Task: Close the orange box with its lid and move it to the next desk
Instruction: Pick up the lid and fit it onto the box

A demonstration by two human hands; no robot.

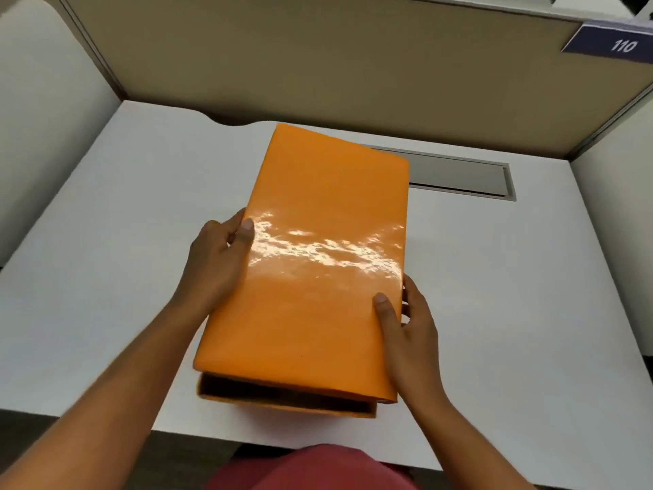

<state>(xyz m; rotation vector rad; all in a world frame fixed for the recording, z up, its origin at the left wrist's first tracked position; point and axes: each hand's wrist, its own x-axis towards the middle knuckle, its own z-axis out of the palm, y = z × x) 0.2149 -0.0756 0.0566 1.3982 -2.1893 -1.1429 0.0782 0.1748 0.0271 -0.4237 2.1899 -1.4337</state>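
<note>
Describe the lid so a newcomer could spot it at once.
On the white desk, both hands hold it over the open box. The lid is the big glossy orange slab on top, with glare across its middle, unlike the dark hollow beneath.

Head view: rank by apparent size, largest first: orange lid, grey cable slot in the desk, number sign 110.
1. orange lid, though it is nearest the camera, which inflates it
2. grey cable slot, partly hidden behind the lid
3. number sign 110, cropped by the frame edge
</note>
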